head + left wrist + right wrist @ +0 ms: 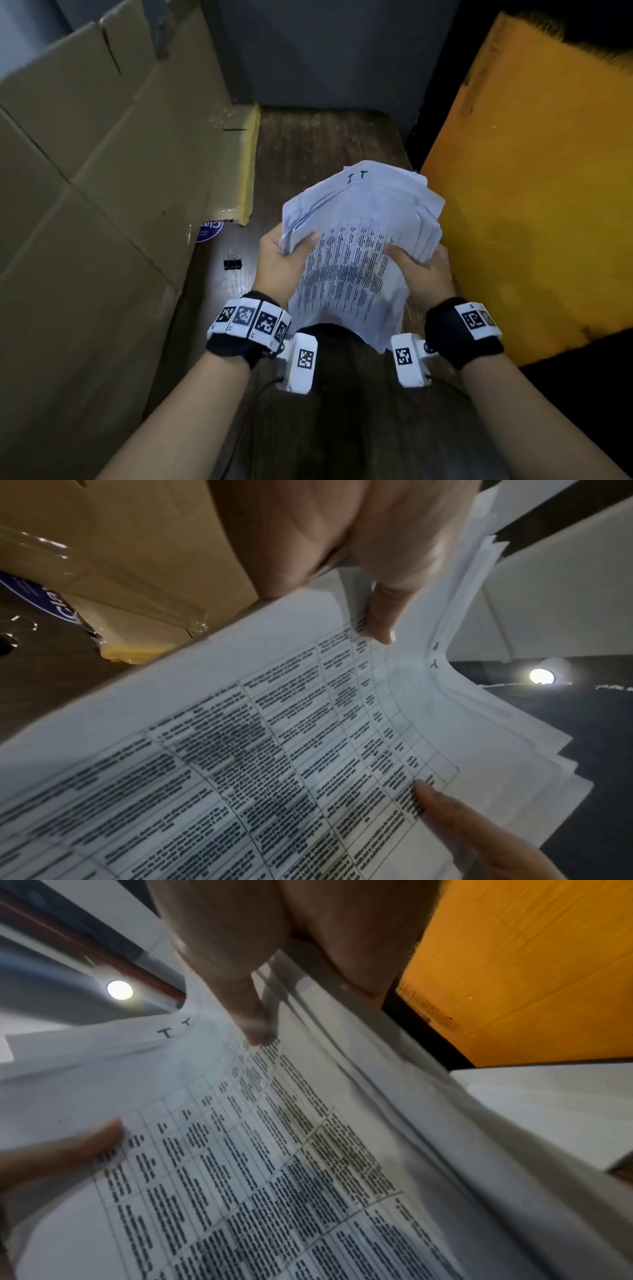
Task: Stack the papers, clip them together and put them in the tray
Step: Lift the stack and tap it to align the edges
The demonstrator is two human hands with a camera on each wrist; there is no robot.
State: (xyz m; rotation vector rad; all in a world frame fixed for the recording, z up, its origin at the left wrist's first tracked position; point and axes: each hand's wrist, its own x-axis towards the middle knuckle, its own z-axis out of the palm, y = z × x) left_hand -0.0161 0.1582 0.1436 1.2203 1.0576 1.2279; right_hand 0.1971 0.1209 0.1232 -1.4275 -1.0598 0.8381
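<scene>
A loose stack of white papers with a printed table on the top sheet is held up above the dark wooden table. My left hand grips its left edge, thumb on top. My right hand grips the right edge the same way. The sheets are uneven and fan out at the far end, where "I.T" is handwritten. In the left wrist view the papers fill the frame beneath my left hand's thumb. The right wrist view shows the papers too. A black binder clip lies on the table left of my left hand.
Large brown cardboard boxes line the left side. A yellow-orange board stands along the right. A blue round sticker shows at the boxes' foot. A dark grey wall closes the far end. No tray is in view.
</scene>
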